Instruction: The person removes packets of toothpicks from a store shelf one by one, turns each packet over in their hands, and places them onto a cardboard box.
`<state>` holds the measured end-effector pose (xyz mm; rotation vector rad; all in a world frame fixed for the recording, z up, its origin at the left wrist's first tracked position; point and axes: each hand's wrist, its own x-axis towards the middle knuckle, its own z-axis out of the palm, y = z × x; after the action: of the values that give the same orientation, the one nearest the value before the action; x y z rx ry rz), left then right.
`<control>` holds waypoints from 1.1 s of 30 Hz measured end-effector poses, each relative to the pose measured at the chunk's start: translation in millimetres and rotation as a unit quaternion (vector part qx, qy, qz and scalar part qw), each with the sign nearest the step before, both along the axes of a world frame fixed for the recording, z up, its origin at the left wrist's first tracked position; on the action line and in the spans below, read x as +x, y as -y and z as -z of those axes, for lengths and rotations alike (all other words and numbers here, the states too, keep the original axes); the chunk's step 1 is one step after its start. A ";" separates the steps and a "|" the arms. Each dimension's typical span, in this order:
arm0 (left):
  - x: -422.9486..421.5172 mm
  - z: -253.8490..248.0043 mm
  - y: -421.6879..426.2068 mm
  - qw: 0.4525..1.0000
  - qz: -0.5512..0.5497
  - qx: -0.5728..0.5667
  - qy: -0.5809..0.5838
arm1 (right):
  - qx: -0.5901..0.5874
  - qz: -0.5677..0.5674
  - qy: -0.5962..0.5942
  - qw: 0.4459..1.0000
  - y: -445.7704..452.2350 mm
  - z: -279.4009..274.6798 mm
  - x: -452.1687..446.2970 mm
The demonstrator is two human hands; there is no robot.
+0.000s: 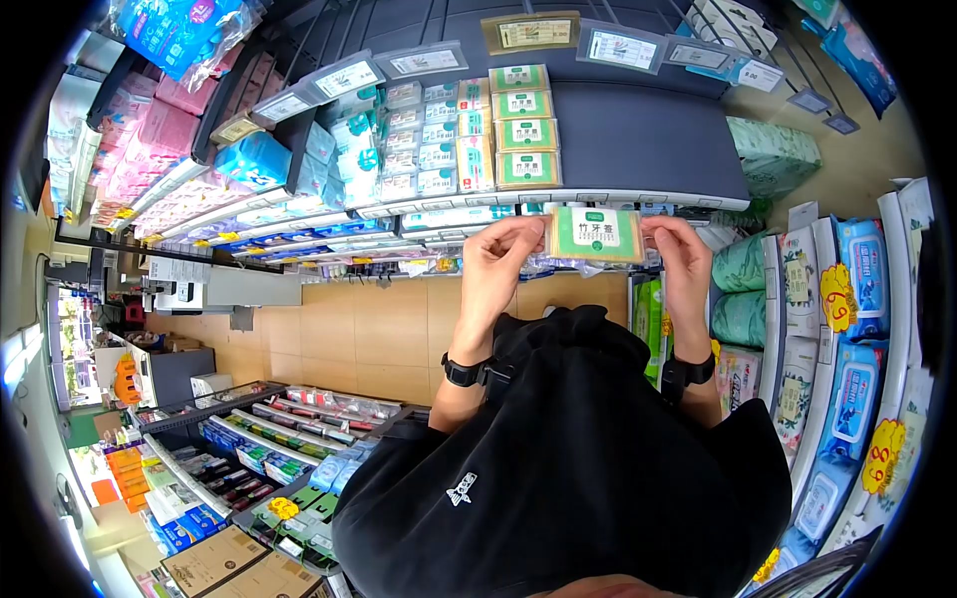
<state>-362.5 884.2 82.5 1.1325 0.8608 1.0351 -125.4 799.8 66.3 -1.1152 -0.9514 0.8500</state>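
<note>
Between my two hands a flat green and tan pack with a white label (pixel 596 233) is held up in front of the shelf edge. My left hand (pixel 500 261) pinches its left end between thumb and fingers. At its right end my right hand (pixel 680 257) does the same. Just behind, on the dark shelf (pixel 638 140), stands a column of similar green and tan packs (pixel 526 135). Small white and teal packs (pixel 438 145) are lined up to the left of that column.
Price tags (pixel 530 33) hang on hooks above the shelf. Pink packs (pixel 159 130) fill the left shelving. Wipes packs (pixel 855 389) line the right shelves. A low rack (pixel 299 429) stands at the lower left, beside the tiled floor (pixel 359 319).
</note>
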 end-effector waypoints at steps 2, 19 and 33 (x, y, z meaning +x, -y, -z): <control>0.6 -0.9 2.5 1.000 -0.002 0.002 0.003 | -0.003 0.008 0.011 1.000 2.6 -5.9 -3.5; -12.3 -0.6 20.7 1.000 0.017 0.000 0.023 | 0.005 0.023 -0.025 0.999 29.0 -9.7 -26.7; -71.0 -5.9 96.6 0.998 0.055 0.017 0.030 | -0.011 0.051 -0.043 0.998 120.1 -20.8 -87.2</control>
<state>-433.6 787.6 88.3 1.1583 0.7267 0.9903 -212.6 679.7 87.1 -1.1289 -0.8090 0.8200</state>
